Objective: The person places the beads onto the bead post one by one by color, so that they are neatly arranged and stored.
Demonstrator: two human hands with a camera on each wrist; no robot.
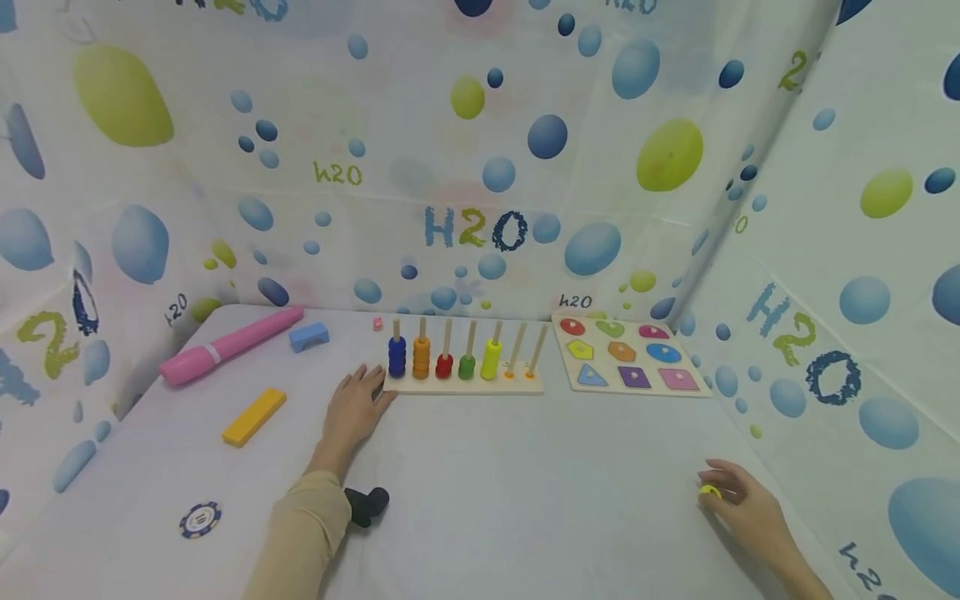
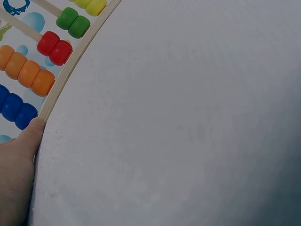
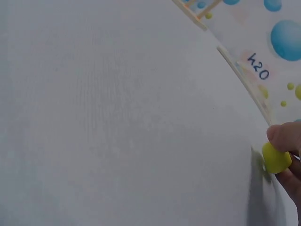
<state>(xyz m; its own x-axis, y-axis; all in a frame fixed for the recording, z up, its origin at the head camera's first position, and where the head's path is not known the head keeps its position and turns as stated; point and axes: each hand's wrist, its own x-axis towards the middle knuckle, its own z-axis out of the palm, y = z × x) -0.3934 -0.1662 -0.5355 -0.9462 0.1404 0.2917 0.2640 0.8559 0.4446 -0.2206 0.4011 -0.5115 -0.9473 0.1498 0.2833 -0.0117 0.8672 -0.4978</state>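
Observation:
A wooden stacking rack [image 1: 465, 385] with several pegs holds blue, orange, red, green and yellow rings [image 1: 444, 360]; its two right pegs are bare. My left hand [image 1: 358, 406] lies flat on the table, fingers straight, touching the rack's left end [image 2: 47, 107]. The coloured rings [image 2: 51, 47] show in the left wrist view. My right hand [image 1: 731, 500] is near the table's right front and pinches a small yellow ring [image 1: 709, 492] between thumb and fingers; the yellow ring [image 3: 275, 158] sits just above the table.
A shape puzzle board [image 1: 628, 363] lies right of the rack. On the left are a big pink marker [image 1: 228, 344], a blue arch block [image 1: 309, 336], a yellow bar [image 1: 253, 416] and a poker chip [image 1: 200, 519]. Patterned cloth walls enclose the table.

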